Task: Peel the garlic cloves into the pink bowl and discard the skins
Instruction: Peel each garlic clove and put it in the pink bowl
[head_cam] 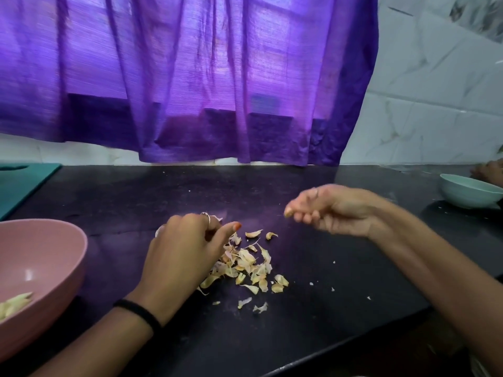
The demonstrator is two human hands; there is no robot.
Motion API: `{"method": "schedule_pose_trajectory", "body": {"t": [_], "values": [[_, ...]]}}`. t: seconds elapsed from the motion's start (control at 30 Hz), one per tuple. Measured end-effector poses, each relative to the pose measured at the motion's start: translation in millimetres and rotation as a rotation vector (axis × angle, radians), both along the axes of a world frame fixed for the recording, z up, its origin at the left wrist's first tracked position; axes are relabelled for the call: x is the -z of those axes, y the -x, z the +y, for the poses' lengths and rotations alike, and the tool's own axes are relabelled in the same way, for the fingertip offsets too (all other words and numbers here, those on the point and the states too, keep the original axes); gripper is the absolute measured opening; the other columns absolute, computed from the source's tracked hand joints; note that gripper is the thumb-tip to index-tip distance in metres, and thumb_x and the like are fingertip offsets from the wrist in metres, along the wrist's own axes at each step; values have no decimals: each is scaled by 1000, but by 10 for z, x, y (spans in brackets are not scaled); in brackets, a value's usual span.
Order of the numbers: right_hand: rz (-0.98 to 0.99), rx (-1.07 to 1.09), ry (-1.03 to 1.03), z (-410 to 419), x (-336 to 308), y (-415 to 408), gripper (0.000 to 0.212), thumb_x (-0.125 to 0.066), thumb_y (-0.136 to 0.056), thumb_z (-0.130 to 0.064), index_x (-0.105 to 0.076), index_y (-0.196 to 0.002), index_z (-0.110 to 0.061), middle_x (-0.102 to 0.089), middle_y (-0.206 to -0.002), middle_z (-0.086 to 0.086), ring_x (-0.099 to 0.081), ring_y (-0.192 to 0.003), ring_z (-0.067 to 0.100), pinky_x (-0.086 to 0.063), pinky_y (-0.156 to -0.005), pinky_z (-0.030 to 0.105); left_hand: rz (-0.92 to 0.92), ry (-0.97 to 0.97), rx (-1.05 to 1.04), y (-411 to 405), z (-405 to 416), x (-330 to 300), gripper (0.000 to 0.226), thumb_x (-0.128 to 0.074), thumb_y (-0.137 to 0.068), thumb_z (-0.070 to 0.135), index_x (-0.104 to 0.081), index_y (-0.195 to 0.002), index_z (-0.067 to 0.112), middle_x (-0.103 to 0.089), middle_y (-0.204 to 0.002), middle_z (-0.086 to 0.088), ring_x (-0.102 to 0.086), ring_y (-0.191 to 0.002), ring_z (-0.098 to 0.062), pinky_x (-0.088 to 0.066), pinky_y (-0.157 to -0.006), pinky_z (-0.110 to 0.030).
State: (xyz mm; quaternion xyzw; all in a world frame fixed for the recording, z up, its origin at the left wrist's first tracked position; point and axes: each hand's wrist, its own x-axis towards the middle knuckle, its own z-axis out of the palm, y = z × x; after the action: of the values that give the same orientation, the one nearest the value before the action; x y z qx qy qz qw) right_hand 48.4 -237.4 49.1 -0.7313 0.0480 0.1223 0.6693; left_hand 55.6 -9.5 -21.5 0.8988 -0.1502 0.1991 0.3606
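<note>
Purple curtain [187,77] hangs over the back of a dark surface [313,308], where a heap of skins [245,265] lies in the middle, with two loose cloves [253,234] just beyond it. The left hand [185,248] rests on the near-left edge of the heap, fingers curled down around something pale; what exactly it holds is hidden. The right hand [334,210] hovers above the surface to the right, its fingertips pinched on a small pale piece, clove or skin I cannot tell. The pink bowl [40,273] sits at the left edge with peeled garlic in its bottom.

The skins look papery, nearly weightless and brittle; they would likely scatter under a quick sweep, so gathering them by cupping from both sides seems wiser than pinching singly. A clove is probably small, firm and slightly tacky once bare, best taken across its thick middle, with the skin started at the pointed tip.
</note>
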Motion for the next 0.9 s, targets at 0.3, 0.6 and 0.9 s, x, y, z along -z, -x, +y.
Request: {"method": "schedule_pose_trajectory", "body": {"t": [0.3,0.6,0.9], "values": [[16,23,-53,35,237,6,7,-64,-82,0,-65,-86,6,-65,-64,8,-58,-48,5,-45,-43,8,23,145,88,28,-41,3,23,-65,-83,46,-68,-68,29,-66,-56,20,-62,-51,4,-52,-55,-23],[-61,-20,-267,426,456,-80,9,-63,-85,-2,-67,-90,4,-67,-74,12,-62,-59,11,-52,-54,16,157,356,192,12,-88,27,15,-79,-76,14,-68,-79,23,-68,-65,5,-63,-58,-5,-48,-45,-16],[-71,-31,-278,546,560,-45,25,-59,-92,-25,-70,-88,-3,-65,-69,5,-52,-52,7,-43,-45,13,91,369,175,-48,-90,55,16,-76,-77,24,-70,-91,28,-71,-78,14,-66,-72,-2,-52,-63,-17]]}}
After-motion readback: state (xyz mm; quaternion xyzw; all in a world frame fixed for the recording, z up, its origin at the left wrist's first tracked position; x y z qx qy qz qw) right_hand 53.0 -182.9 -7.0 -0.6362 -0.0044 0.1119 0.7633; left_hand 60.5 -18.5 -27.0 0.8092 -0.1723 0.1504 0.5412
